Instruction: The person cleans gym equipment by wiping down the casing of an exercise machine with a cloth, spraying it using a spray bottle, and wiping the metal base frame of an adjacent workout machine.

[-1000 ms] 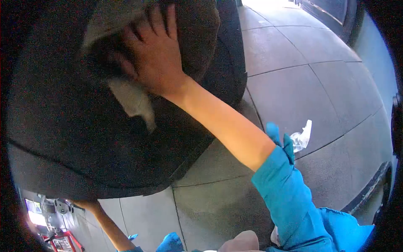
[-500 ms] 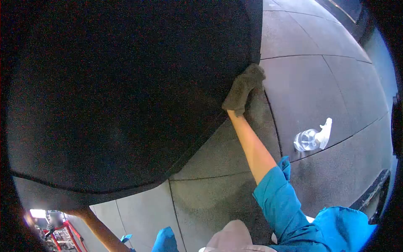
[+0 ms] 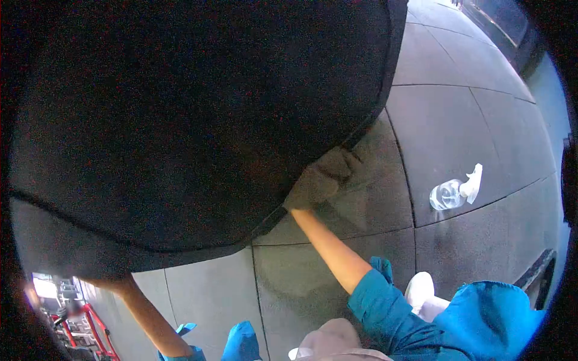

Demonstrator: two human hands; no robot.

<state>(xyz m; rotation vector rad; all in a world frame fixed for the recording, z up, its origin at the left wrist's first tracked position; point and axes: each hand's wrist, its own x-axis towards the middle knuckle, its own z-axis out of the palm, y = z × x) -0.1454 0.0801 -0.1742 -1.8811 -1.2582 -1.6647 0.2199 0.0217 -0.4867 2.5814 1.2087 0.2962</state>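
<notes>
A large black panel (image 3: 198, 120) with a raised rim fills the upper left of the head view. At its lower right edge is my right hand (image 3: 322, 177), wearing a grey-brown glove or cloth, its fingers smeared and partly lost against the dark edge. At the panel's lower left edge, my left hand (image 3: 108, 283) reaches up beneath it; its fingers are hidden behind the panel. A clear spray bottle (image 3: 447, 195) with a white trigger head lies on its side on the floor, right of my right hand.
Grey tiled floor (image 3: 445, 126) spreads under the panel and to the right. A red metal frame (image 3: 99, 331) with equipment stands at the lower left. A white shoe (image 3: 419, 290) and blue clothing (image 3: 494, 319) show at the bottom right. A dark-framed object (image 3: 539, 280) is at the right edge.
My right hand has moved down and left along the panel's edge. The panel sits slightly differently in view, its right edge farther right. More of the white shoe shows.
</notes>
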